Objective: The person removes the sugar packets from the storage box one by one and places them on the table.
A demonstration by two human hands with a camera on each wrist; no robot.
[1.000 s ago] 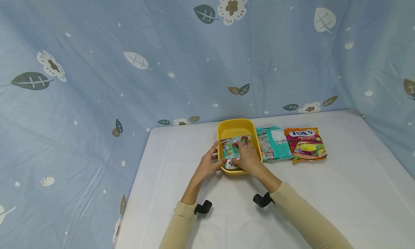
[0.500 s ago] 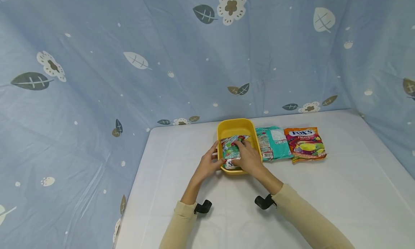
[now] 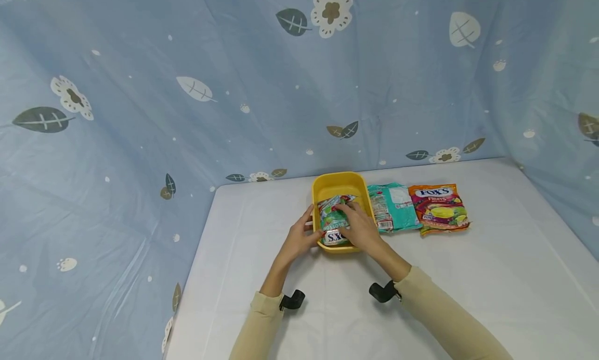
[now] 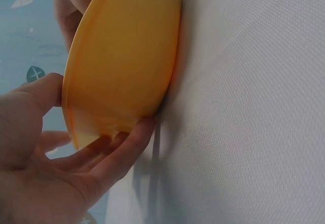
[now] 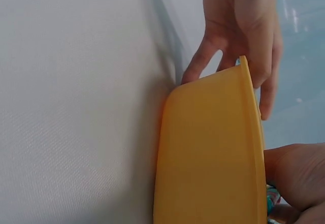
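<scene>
A yellow plastic basket-like tub [image 3: 339, 179] stands on the white cloth. My left hand [image 3: 299, 238] holds it at the left: in the left wrist view the thumb [image 4: 48, 89] lies at the rim and the fingers press the outer wall. Inside the tub's near half lies a green Fox's candy bag [image 3: 333, 226], its lettering upside down. My right hand [image 3: 360, 229] reaches over the right rim and grips this bag, thumb and fingers set apart on its top. In the right wrist view the rim hides most of the bag and the fingertips.
A teal candy bag [image 3: 398, 209] lies right beside the tub, back side up. Next to it is an orange and purple Fox's Fruits bag [image 3: 439, 208]. A blue patterned curtain [image 3: 262, 89] hangs behind the table [image 3: 327, 308].
The right thumb has shifted slightly to the right, and more of the bag's lettering shows. The left hand and the tub keep their places; the whole view has drifted slightly.
</scene>
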